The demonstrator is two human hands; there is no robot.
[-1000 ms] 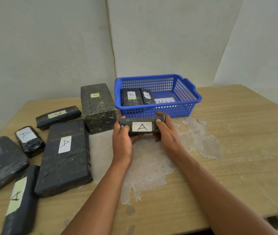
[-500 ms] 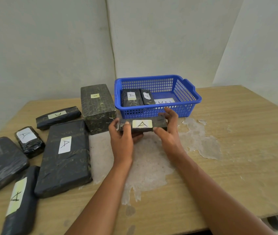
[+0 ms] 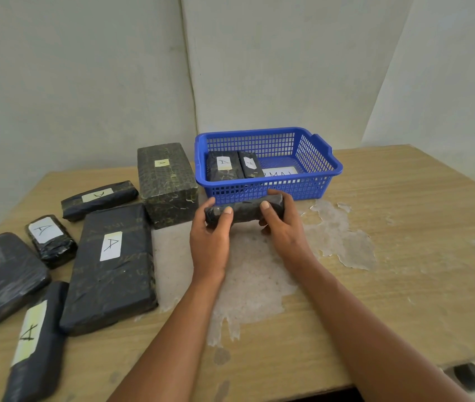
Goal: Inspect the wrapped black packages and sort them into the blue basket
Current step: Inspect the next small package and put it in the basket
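Note:
A small black wrapped package (image 3: 245,212) is held just in front of the blue basket (image 3: 322,169). My left hand (image 3: 210,239) grips its left end and my right hand (image 3: 281,227) grips its right end. Its label is turned out of sight. Two labelled black packages (image 3: 224,169) lie inside the basket at its left, beside a white paper label (image 3: 281,172) on the basket floor.
Several black wrapped packages lie on the wooden table (image 3: 404,256) to the left: a tall box (image 3: 166,184), a large flat one (image 3: 111,265), a slim one (image 3: 100,198), a small one (image 3: 49,239). Peeled veneer patch (image 3: 253,280) sits under my hands. Walls stand close behind.
The package has been rotated between my hands, so its white "A" label no longer faces me. Both hands have shifted their hold on its ends.

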